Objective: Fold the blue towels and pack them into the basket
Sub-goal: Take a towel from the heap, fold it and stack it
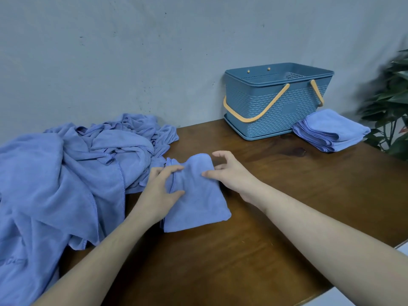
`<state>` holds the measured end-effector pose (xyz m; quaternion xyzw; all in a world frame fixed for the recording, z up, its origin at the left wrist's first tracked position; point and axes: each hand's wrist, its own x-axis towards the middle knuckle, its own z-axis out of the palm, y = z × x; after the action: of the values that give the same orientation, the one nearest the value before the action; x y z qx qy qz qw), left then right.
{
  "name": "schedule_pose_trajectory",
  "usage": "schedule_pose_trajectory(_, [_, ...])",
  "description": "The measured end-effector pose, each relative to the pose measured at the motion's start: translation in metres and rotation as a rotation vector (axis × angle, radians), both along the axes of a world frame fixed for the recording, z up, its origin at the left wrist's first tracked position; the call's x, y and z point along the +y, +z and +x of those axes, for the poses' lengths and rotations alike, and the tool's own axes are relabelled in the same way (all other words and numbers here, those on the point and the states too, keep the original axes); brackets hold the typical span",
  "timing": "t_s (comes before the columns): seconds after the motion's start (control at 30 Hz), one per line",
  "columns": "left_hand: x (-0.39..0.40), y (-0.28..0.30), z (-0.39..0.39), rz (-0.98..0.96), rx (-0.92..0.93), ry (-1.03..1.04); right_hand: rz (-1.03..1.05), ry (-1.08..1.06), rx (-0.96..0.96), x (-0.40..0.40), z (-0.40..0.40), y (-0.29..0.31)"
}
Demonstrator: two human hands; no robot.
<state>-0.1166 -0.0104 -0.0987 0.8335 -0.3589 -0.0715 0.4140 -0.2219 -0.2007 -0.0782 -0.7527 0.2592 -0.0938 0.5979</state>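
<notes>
A person's two hands work a small blue towel (196, 195) at the centre of the frame, on a dark wooden table (276, 206). The left hand (161, 191) has thumb and fingers curled onto the towel's left edge, where a ridge of cloth is bunched between them, so it appears to pinch the fabric. The right hand (229, 173) hovers at the towel's upper right corner, fingers loosely bent and spread; one fingertip touches the cloth, but it grips nothing.

The towel lies already doubled into a rough rectangle, its upper end rumpled. To the left of the frame, a large heap of unfolded blue towels (66, 173) spills across the table edge. At upper right stands the blue plastic basket (276, 111) with its yellow handles (260, 111) down; nothing shows above its rim. Just beside it, at right, sits a neat stack of folded towels (331, 131), still outside the basket. Leaves of a plant (393, 96) fill the right edge.

The cloth looks light, soft and limp, likely microfibre: it will sag and lose its fold if lifted by one corner. The sensible hold is at the stitched edges or corners, both hands together, with the fold pressed flat before lifting.
</notes>
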Motion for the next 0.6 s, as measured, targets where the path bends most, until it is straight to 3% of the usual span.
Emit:
schedule_pose_trajectory(0.17, [0.005,-0.002,0.001,-0.206,0.097,0.041,0.489,0.023,-0.105,-0.005,-0.004,-0.003])
schedule_pose_trajectory(0.27, [0.004,-0.002,0.002,-0.242,0.052,0.013,0.587,0.092,-0.126,-0.009,-0.011,0.000])
schedule_pose_trajectory(0.4, [0.004,0.009,0.004,-0.272,-0.010,-0.086,0.563,0.248,-0.069,-0.023,-0.022,0.007])
schedule_pose_trajectory(0.6, [-0.005,0.029,-0.005,-0.352,0.027,-0.351,0.233,0.343,0.003,-0.038,-0.032,0.023])
